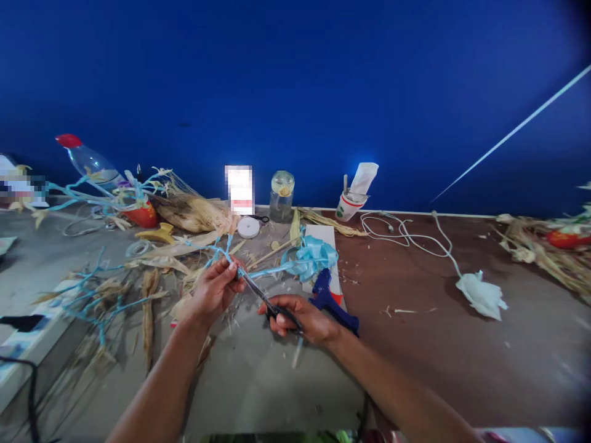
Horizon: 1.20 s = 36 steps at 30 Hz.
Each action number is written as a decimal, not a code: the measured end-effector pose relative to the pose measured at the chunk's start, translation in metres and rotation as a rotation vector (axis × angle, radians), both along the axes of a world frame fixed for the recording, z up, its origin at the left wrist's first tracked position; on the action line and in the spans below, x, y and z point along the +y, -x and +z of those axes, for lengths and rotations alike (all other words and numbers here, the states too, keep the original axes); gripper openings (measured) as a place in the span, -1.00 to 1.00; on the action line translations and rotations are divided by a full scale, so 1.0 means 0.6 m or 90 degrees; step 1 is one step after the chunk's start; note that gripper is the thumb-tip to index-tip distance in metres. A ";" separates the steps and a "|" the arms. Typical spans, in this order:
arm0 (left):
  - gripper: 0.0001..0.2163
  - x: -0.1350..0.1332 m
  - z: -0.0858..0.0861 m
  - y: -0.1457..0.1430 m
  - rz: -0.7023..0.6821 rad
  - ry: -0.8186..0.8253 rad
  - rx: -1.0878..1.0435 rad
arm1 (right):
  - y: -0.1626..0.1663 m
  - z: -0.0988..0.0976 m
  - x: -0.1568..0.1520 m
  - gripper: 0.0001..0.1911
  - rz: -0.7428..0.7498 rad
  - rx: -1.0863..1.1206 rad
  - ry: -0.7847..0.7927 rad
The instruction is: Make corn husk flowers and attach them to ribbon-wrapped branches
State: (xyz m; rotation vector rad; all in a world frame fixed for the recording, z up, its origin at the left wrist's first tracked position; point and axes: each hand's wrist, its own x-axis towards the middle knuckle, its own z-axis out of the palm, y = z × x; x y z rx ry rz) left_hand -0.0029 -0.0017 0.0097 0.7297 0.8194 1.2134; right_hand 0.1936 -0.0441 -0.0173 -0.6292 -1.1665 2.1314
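Observation:
My left hand (210, 292) is closed, pinching a thin branching stem wrapped in light blue ribbon (226, 251). In my right hand (300, 317) is a pair of scissors (255, 288), its black handles round my fingers. The blades point up and left, their tips at the ribbon beside my left fingertips; whether they are cutting cannot be told. From there a strip of ribbon runs right to a loose light blue ribbon bundle (314, 257), which lies partly on a white card (322, 234). Just right of my right hand rests a blue glue gun (337, 311).
Dried husks (194, 212) and more blue-wrapped stems (99, 314) spread over the left side. Along the wall stand a glass jar (281, 200) and a white cup (348, 207). A white tape roll (248, 227), white cable (406, 231) and crumpled tissue (480, 294) lie on the table.

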 end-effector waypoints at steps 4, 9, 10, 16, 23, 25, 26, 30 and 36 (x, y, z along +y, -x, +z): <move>-0.76 0.001 0.000 -0.007 0.055 0.002 -0.010 | 0.004 0.002 0.000 -0.46 -0.020 -0.015 -0.004; -0.73 0.001 -0.004 -0.018 0.144 -0.047 0.063 | 0.012 0.001 -0.007 -0.50 -0.040 0.025 0.017; -0.74 0.001 -0.005 -0.020 0.155 -0.062 0.084 | 0.013 0.001 -0.009 -0.51 -0.041 0.040 0.032; -0.80 -0.007 -0.010 -0.022 0.181 -0.106 0.122 | 0.020 -0.001 -0.019 -0.52 -0.036 0.131 0.084; -0.83 -0.008 -0.022 -0.016 0.159 -0.119 0.145 | 0.023 -0.008 -0.024 -0.52 -0.013 0.195 0.132; -0.82 -0.007 -0.025 -0.018 0.157 -0.106 0.106 | 0.023 -0.010 -0.025 -0.53 -0.005 0.220 0.145; -0.82 -0.007 -0.027 -0.019 0.162 -0.104 0.100 | 0.024 -0.010 -0.026 -0.53 0.004 0.232 0.155; -0.85 -0.008 -0.031 -0.023 0.193 -0.135 0.173 | 0.025 -0.010 -0.028 -0.53 0.028 0.266 0.200; -0.88 -0.008 -0.034 -0.023 0.189 -0.161 0.214 | 0.024 -0.001 -0.031 -0.53 0.045 0.281 0.276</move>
